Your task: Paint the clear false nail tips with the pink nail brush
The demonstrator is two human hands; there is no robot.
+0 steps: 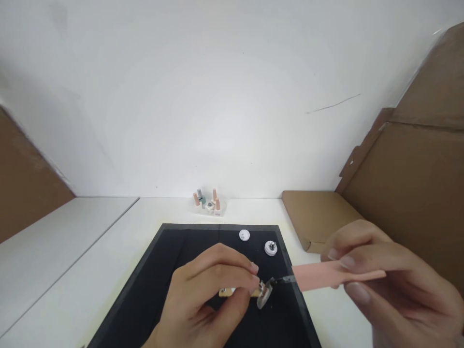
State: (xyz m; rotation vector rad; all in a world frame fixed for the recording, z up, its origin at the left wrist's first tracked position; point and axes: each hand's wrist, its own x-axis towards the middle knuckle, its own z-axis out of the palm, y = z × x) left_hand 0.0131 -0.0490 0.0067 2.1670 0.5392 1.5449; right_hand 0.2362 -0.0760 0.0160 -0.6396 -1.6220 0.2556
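My left hand [213,290] pinches a small metallic piece near the middle of the black mat. Below its fingers shows a yellowish strip [226,292]. Just right of the fingertips is a small shiny, clear oval piece [265,293], tilted on edge. My right hand [377,275] grips a flat pink handle [319,276] between thumb and fingers. A thin brush-like tip [284,280] extends left from the handle and reaches the oval piece. The exact contact there is too small to tell.
On the black mat [181,251] lie a round white lid [244,235] and a white pot [270,248] with dark bits in it. Behind stands a clear holder [208,210] with small bottles. A cardboard box [319,212] lies at the right, beside tall cardboard [420,164].
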